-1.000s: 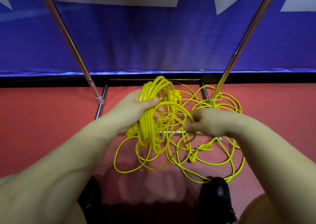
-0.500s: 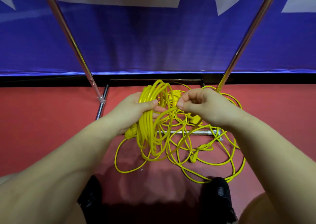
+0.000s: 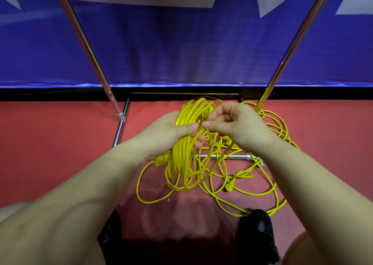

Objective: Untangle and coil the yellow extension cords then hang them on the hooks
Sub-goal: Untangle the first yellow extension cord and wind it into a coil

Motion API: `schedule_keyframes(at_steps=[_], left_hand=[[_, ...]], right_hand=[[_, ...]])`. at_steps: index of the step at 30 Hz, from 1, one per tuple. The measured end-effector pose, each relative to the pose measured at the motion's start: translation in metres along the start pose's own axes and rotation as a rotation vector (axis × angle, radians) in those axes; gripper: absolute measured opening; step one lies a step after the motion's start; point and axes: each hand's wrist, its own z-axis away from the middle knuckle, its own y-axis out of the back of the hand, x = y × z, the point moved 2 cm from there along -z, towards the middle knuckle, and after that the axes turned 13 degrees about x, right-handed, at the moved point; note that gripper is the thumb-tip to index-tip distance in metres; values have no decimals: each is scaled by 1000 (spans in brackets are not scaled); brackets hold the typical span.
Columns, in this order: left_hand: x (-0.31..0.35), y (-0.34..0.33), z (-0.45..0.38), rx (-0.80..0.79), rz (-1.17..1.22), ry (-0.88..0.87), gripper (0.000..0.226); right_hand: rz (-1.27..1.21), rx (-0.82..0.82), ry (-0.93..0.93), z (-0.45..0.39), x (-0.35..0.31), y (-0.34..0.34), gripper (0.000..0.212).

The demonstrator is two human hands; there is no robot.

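Coil of yellow cord gripped in left hand, thumb over strands. Right hand pinches a strand just beside it. Tangle on red floor, btwn rack poles.

Both forearms are bare and sleeveless, and black shoes cover the feet.

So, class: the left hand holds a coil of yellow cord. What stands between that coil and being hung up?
The coil in the left hand runs on into loose cord tangled on the floor around the rack's bar. The right hand pinches a strand. No hooks are in view.
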Motion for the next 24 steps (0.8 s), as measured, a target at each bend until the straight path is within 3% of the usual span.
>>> schedule_keyframes(at_steps=[10,14,18,21,24], left_hand=[[6,-5,6,18,50,14,14],[4,2,3,85,17,-10,11],[8,11,-1,197,42,-32,13],[13,19,-5,277,110,-48,15],[15,28,-8,345,148,-71,16]], right_hand=[[144,76,12,-3,3,0,28],[386,-184,-110,2,10,-7,49],[640,-414,-146,7,25,-6,32],[648,-514,-166,11,36,-10,9],[615,-534,-153,15,39,-17,6]])
